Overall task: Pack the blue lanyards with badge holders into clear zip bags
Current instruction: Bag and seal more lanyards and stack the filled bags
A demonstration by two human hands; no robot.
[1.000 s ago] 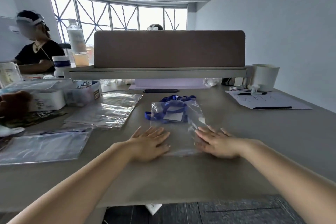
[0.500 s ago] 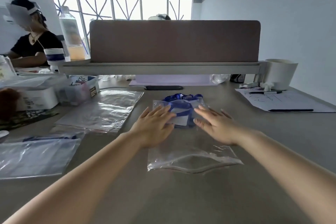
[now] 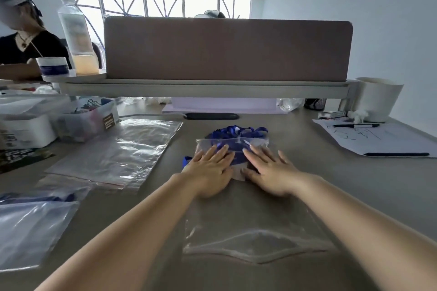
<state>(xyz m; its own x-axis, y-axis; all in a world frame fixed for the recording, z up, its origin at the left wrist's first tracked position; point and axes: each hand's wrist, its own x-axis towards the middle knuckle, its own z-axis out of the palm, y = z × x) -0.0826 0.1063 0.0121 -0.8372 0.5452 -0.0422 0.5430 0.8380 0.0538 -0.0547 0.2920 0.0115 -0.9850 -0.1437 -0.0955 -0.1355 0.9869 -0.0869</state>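
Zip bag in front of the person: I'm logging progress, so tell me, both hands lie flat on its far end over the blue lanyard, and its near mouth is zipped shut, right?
Not quite. The head view shows the zip bag with its near mouth gaping open, not zipped. The rest holds: left hand and right hand lie flat on its far end over the blue lanyard.
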